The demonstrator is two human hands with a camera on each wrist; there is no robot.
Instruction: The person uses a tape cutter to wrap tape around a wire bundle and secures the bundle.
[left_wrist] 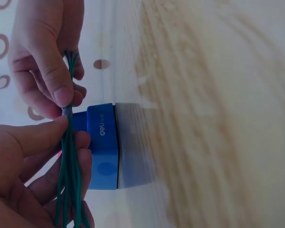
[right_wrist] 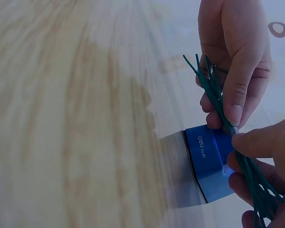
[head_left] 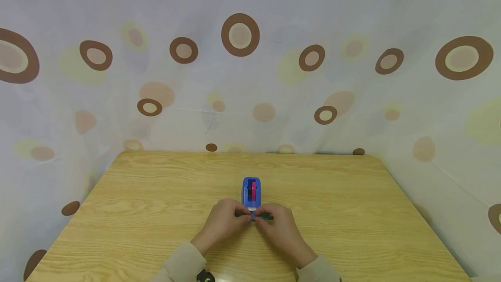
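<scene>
Over the table just in front of a blue tape dispenser (head_left: pixel 251 193), both hands hold a bundle of thin green strands (left_wrist: pixel 72 171). My left hand (head_left: pixel 224 221) pinches the bundle near its middle between thumb and fingers. Close beside it, my right hand (head_left: pixel 279 225) pinches the same bundle, thumb and fingertips near the left hand's. A shiny clear band (right_wrist: pixel 233 130), like tape, shows around the strands between the thumbs. The strand ends fan out past both hands in the wrist views. Inside the dispenser sits a tape roll on a pink core (head_left: pixel 253 190).
The wood-grain table (head_left: pixel 156 186) extends to both sides and behind the dispenser. A patterned curtain (head_left: pixel 266 77) with brown rings hangs around its back and sides. A small dark round object (head_left: pixel 205 276) shows by the left sleeve at the near edge.
</scene>
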